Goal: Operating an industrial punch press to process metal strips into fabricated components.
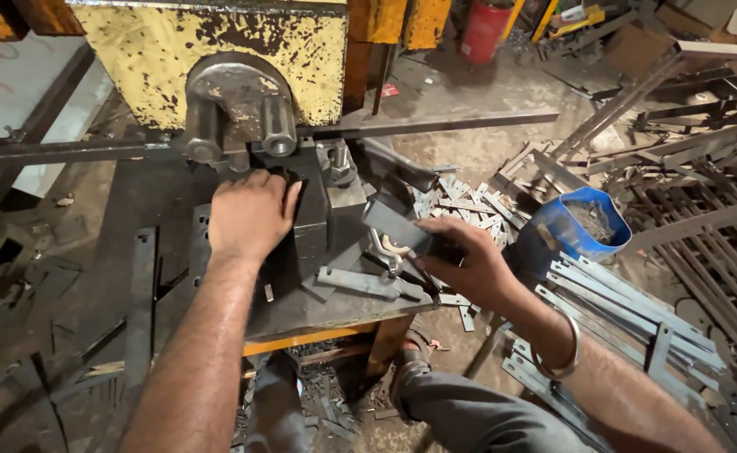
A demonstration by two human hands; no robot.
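Two hands [251, 214], one metal strip [398, 225]

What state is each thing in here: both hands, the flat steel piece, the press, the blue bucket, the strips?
Left hand: palm down on the dark tooling block, fingers curled over its edge.
Right hand: gripping the flat steel piece.
Flat steel piece: held tilted beside the tooling block.
Yellow press: paint chipped and rusty.
Blue bucket: tipped, holding metal scrap.
Cut strips: stacked loose on the floor.
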